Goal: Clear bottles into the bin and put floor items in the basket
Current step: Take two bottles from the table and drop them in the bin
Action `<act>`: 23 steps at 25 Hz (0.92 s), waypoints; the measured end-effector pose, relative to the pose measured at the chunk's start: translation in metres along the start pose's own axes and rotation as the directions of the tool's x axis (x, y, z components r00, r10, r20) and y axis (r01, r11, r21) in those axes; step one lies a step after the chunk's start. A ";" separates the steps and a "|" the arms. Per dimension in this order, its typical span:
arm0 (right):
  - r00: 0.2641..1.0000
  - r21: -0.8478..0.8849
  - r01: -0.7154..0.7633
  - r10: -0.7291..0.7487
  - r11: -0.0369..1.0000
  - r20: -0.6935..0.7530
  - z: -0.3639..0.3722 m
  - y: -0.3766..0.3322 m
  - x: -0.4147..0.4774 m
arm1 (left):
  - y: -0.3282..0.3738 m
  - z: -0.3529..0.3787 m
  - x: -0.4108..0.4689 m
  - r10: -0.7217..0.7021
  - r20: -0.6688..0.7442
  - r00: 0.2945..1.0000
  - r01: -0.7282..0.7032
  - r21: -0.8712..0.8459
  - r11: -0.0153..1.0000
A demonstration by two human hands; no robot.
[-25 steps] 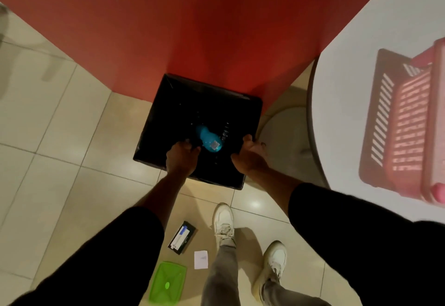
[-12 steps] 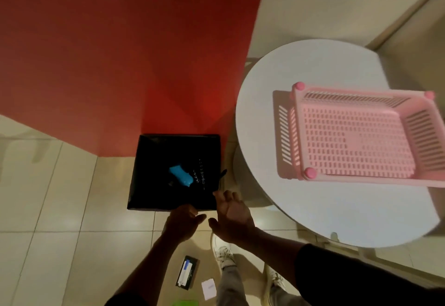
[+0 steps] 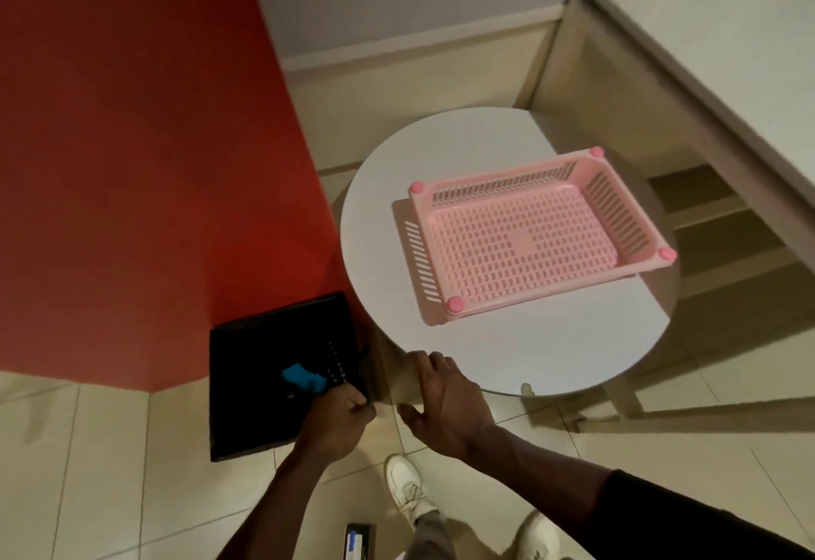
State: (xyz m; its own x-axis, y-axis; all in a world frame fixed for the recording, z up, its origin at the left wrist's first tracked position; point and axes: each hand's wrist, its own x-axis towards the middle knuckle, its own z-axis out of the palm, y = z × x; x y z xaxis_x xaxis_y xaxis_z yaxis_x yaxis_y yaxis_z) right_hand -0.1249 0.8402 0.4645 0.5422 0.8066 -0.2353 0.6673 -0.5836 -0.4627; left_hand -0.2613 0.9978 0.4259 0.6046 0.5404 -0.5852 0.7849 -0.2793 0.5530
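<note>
A black square bin (image 3: 247, 409) stands on the tiled floor against the red wall. Inside it lies a bottle with a blue label (image 3: 300, 375). My left hand (image 3: 335, 422) hovers at the bin's near right corner, fingers curled in, with nothing visible in them. My right hand (image 3: 447, 403) is open, fingers spread, just below the near edge of the round white table (image 3: 507, 352). An empty pink slotted basket (image 3: 507, 175) sits on that table. A small black box (image 3: 359, 542) lies on the floor at the bottom edge, partly cut off.
The red wall (image 3: 132, 162) fills the left. A pale desk with open shelves (image 3: 705, 56) stands behind the table on the right. My white shoes (image 3: 408, 491) are on the tiles below my hands.
The view has lifted from the bin toward the table and basket. Both hands have come off the bin's rim and pulled back. The green lid and the white card have dropped out of view.
</note>
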 end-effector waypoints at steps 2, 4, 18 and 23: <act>0.999 0.008 -0.040 0.040 0.999 -0.034 -0.018 0.019 -0.017 | 0.024 0.008 -0.010 0.024 -0.010 1.000 -0.024 0.032 0.999; 0.993 0.027 -0.079 0.081 0.996 -0.085 -0.037 0.044 -0.040 | 0.051 0.023 -0.020 0.074 0.001 0.997 -0.074 0.101 0.992; 0.914 0.018 -0.186 0.180 0.982 -0.364 -0.186 0.243 -0.268 | 0.295 0.222 -0.147 0.419 0.048 0.907 -0.405 0.377 0.833; 0.826 0.067 -0.266 0.263 0.962 -0.498 -0.252 0.296 -0.342 | 0.415 0.248 -0.192 0.644 0.020 0.764 -0.560 0.516 0.648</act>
State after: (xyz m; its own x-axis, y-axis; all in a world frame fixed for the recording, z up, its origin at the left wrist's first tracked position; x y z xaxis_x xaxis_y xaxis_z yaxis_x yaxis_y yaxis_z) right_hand 0.0161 0.3678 0.6235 0.8779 0.4662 0.1095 0.4635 -0.7695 -0.4394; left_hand -0.0182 0.5813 0.6213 0.9707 0.2173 -0.1028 0.2402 -0.8934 0.3797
